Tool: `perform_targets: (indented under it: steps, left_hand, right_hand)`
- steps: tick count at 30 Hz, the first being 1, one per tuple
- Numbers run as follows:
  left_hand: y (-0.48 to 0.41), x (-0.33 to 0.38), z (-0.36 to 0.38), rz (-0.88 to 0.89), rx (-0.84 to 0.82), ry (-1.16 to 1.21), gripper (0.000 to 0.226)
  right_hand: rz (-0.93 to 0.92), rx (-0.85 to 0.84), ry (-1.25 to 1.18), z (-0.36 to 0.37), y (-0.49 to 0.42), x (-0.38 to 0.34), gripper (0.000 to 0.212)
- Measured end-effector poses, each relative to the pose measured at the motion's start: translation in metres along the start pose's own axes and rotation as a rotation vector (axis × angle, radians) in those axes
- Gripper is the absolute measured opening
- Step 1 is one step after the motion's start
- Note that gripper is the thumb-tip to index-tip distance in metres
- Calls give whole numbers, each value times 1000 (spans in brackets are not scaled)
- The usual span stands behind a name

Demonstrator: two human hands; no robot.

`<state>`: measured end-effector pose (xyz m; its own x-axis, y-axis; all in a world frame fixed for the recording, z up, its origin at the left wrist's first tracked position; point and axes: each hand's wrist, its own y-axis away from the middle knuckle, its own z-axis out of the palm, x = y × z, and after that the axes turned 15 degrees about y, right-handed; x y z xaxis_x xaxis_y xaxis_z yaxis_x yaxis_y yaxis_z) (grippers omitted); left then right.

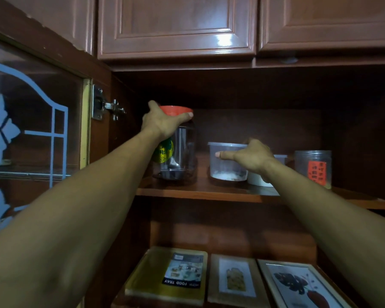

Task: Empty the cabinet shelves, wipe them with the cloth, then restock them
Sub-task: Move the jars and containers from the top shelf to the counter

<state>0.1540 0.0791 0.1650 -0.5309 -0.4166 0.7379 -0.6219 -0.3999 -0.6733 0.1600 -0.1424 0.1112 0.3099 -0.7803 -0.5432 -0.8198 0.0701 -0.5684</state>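
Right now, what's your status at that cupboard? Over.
Left hand gripping red-lidded jar at the lid. Right hand on clear tub. Both still on upper shelf. Nothing blocking.

Two hands reach into the cabinet: the left hand (162,123) and the right hand (251,157). The upper shelf (209,193) carries four containers: one clear jar with a red lid (178,147), one clear lidless tub (226,162), one white tub (259,180) partly hidden behind the right wrist, and one clear canister with a red label (313,168). The lower shelf holds three flat packs: one yellow food tray pack (167,276) and two pale framed packs (236,280) (298,285).
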Motion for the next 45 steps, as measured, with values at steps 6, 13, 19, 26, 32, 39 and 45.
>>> perform_targets:
  steps: [6,13,19,26,32,39,45]
  left_hand:
    - [17,12,-7,13,-11,6,94]
    - [38,32,-29,37,-38,44,92]
    - [59,38,-52,29,-79,61,91]
    - [85,42,-74,11,-129,92,91]
    - [117,38,-88,5,-158,115,93]
    - [154,28,-101,14,-182,127,88]
    - [181,26,-110,-15,-193,137,88]
  right_hand:
    - [-21,36,-35,-11,23,5,88]
    - [-8,65,39,-34,53,-10,92]
    - [20,79,78,-43,84,-20,92]
    - [68,89,115,-52,123,-27,100]
    - [80,107,119,-55,158,-26,100]
    - [50,75,53,-57,198,-19,69]
    - [49,73,67,-63,225,-15,56]
